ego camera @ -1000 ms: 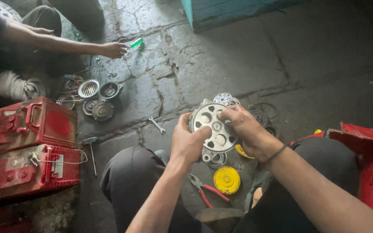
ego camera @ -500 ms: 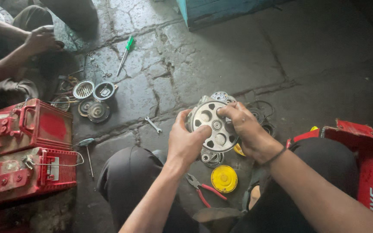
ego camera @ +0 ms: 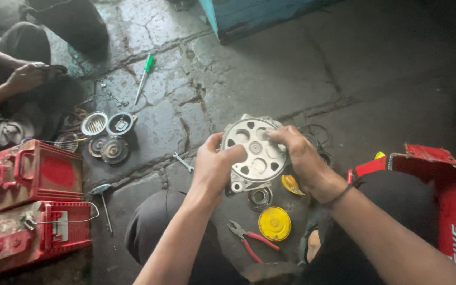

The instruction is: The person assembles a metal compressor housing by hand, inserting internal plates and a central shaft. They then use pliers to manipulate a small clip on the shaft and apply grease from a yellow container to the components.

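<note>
Matt cast-metal housing [ego camera: 253,153]; rough cracked concrete floor [ego camera: 291,79].

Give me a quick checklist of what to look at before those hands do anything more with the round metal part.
1. Both hands on the part: left hand and right hand grip the round metal housing from either side: ok.
2. Housing off the floor: ok.
3. Red-handled pliers within reach, between the knees: ok.
4. Yellow cap apart from the pliers: ok.
5. Small wrench lying loose near the left hand: ok.
6. Back of the housing: cannot tell.
</note>
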